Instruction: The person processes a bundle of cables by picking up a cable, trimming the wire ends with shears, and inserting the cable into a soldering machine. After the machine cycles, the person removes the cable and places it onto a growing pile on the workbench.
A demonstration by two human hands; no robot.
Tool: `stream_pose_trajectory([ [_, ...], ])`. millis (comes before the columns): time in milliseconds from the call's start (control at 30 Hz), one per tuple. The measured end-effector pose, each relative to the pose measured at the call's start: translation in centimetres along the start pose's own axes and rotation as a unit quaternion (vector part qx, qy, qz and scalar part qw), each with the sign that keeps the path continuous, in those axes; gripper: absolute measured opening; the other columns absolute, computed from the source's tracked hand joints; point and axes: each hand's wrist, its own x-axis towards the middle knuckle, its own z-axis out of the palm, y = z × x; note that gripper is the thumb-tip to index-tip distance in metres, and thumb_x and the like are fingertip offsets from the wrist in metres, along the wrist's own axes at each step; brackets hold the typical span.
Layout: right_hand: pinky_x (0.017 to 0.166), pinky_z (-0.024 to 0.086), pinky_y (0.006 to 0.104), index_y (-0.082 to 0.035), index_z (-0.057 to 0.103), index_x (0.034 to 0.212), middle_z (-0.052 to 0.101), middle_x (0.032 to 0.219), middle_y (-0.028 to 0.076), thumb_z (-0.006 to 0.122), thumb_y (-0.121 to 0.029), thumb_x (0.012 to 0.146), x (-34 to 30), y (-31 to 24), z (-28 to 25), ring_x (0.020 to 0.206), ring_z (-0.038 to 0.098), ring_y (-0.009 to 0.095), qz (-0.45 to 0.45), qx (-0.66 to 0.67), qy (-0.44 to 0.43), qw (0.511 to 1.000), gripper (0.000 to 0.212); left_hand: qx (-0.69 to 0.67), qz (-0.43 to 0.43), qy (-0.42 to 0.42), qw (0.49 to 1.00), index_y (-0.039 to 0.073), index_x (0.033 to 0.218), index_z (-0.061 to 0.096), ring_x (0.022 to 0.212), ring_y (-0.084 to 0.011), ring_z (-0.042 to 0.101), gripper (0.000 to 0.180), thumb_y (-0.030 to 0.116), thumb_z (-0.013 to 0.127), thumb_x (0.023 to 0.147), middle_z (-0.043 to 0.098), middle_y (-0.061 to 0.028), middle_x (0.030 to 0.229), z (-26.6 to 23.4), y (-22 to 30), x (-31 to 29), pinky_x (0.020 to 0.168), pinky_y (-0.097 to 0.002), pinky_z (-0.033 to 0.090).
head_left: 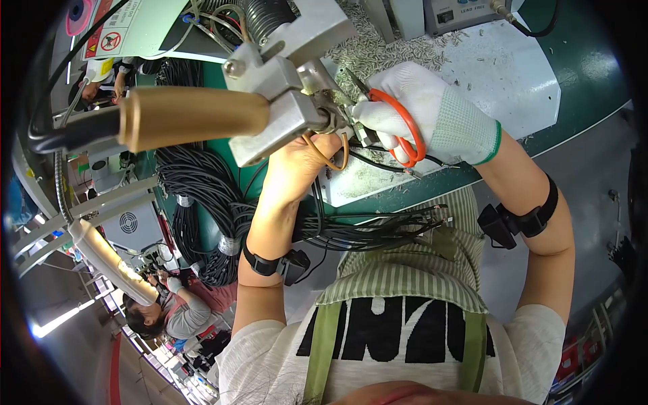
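Observation:
My right hand [408,111], in a white knitted glove with a green cuff, is closed round scissors with red handle loops [412,128]. Their dark blades point up and left, beside the tip of a clamped soldering iron. My bare left hand [297,165] is curled just below the iron's metal clamp [277,128], which hides most of its fingers. A black cable [318,202] hangs from under that hand. The soldering iron's tan handle [196,118] reaches in from the left. Small metal fittings show between the two hands, but their detail is hidden.
Cut wire scraps [378,50] litter the white board [520,81] on the green bench. Coiled black cables [196,175] lie at left, and a bundle [378,233] runs along the front edge. A lit lamp [115,263] hangs at lower left. Another person [189,314] works beyond.

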Motion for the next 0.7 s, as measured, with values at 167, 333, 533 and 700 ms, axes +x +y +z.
stream_pose_trajectory([
  [167, 0.042, 0.041, 0.0243, 0.001, 0.055, 0.069, 0.053, 0.053, 0.005, 0.055, -0.019, 0.086, -0.3, -1.1, 0.1, 0.043, 0.052, 0.011, 0.079, 0.022, 0.005, 0.997, 0.026, 0.004, -0.017, -0.070, 0.997, 0.006, 0.090, 0.059, 0.065, -0.0054, 0.048, 0.009, 0.003, 0.058, 0.081, 0.055, 0.0017, 0.073, -0.6, 0.3, 0.4, 0.058, -0.0225, 0.040],
  [333, 0.040, 0.040, 0.0237, 0.000, 0.053, 0.064, 0.051, 0.050, 0.003, 0.056, -0.021, 0.086, 0.2, -1.0, 0.7, 0.043, 0.051, 0.010, 0.064, -0.029, 0.049, 0.996, 0.030, -0.188, -0.001, -0.136, 0.973, 0.004, 0.097, 0.055, 0.060, -0.0057, 0.047, 0.008, 0.009, 0.054, 0.090, 0.054, 0.0005, 0.070, -1.8, -2.5, 1.4, 0.053, -0.0205, 0.036],
  [533, 0.046, 0.042, 0.0240, -0.001, 0.059, 0.077, 0.052, 0.053, 0.002, 0.064, -0.022, 0.085, -5.6, -2.2, -1.1, 0.045, 0.052, 0.011, 0.043, -0.178, 0.000, 0.983, 0.023, -0.171, 0.056, 0.019, 0.983, 0.002, 0.102, 0.053, 0.056, -0.0061, 0.045, 0.017, 0.017, 0.048, 0.096, 0.053, -0.0010, 0.069, -0.9, -1.8, -3.3, 0.051, -0.0194, 0.034],
  [700, 0.047, 0.043, 0.0280, 0.000, 0.060, 0.083, 0.055, 0.053, 0.006, 0.062, -0.027, 0.085, -9.8, -3.4, 2.7, 0.045, 0.054, 0.016, -0.066, -0.406, 0.161, 0.897, 0.027, -0.128, -0.040, -0.260, 0.956, 0.000, 0.105, 0.052, 0.059, -0.0070, 0.048, 0.018, 0.015, 0.048, 0.096, 0.056, -0.0025, 0.077, -0.4, -0.4, -7.9, 0.056, -0.0196, 0.039],
])
